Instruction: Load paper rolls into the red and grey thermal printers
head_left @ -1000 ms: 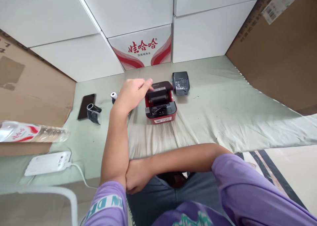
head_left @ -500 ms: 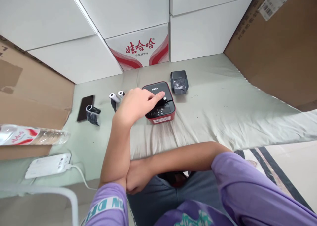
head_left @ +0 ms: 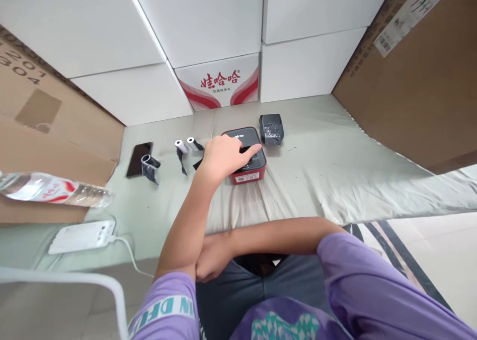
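The small red-and-black label printer (head_left: 246, 156) is found on the pale green sheet (head_left: 335, 166), directly under the left hand (head_left: 227, 156). Its black lid, raised a second ago with the roll bay exposed, is now seen shut flat, and the left hand has been lowered onto it; the closing step is judged done. The left hand is laid palm down with the fingers loosely spread, the forefinger stretched across the lid toward the far right corner; nothing is pinched. A white brand mark on the lid and a white sticker on the front face can be made out, but neither can be read.

Far to the left of that hand a clear water bottle (head_left: 55, 191) with a red and white label is laid on cardboard, and a white power strip (head_left: 84, 235) is seen nearer the body. A dark phone (head_left: 138, 158), a wrapped roll (head_left: 151, 167) and two white paper rolls (head_left: 187, 145) are lined up just left of the hand. Beyond it, a carton (head_left: 219, 84) printed with red Chinese characters, 娃哈哈, is stacked among plain white boxes. Just right of the hand a dark grey printer (head_left: 272, 128) is set. The right hand (head_left: 210, 260) is tucked against the left elbow, loosely curled, holding nothing.
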`<state>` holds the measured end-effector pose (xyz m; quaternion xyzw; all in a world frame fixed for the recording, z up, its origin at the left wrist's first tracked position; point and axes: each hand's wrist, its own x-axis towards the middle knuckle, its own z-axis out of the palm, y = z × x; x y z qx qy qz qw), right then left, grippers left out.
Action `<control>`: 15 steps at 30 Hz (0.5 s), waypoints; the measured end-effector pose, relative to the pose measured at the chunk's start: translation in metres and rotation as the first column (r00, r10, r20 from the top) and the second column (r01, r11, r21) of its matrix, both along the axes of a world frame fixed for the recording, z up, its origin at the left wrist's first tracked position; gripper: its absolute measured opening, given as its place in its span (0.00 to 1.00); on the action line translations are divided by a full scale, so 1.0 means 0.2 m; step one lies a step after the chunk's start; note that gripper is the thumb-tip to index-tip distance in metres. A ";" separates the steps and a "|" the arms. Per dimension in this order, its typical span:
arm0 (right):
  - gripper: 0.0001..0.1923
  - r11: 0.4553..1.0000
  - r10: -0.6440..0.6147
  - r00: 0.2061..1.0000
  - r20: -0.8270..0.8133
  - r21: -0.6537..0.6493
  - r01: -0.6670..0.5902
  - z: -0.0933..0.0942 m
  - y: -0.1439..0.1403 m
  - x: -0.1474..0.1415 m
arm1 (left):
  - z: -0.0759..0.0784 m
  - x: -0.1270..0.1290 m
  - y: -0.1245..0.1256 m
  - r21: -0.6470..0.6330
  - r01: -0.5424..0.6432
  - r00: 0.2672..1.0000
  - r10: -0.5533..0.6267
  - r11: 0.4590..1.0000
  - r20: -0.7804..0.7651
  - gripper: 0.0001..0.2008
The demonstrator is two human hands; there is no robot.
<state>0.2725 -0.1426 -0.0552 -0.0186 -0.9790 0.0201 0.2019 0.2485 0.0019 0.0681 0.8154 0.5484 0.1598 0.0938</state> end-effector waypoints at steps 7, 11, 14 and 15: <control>0.11 1.000 0.011 0.929 -0.370 -0.013 -0.017 -0.05 -0.05 0.29 | -0.28 -0.18 -0.05 -0.076 -0.178 0.724 0.183 0.981 0.666 0.21; 0.36 0.486 -0.866 0.225 -0.446 -0.649 0.585 -0.06 0.17 0.61 | -0.54 -0.16 -0.11 -0.441 -0.007 0.295 0.423 0.897 0.857 0.28; 0.43 0.420 -0.893 0.359 -0.271 -0.789 0.448 -0.04 0.38 0.71 | -0.61 -0.11 -0.14 -0.371 0.142 0.198 0.340 0.918 0.919 0.24; 0.43 0.416 -0.886 0.385 -0.257 -0.807 0.419 -0.03 0.45 0.71 | -0.62 -0.10 -0.13 -0.344 0.144 0.182 0.317 0.928 0.931 0.23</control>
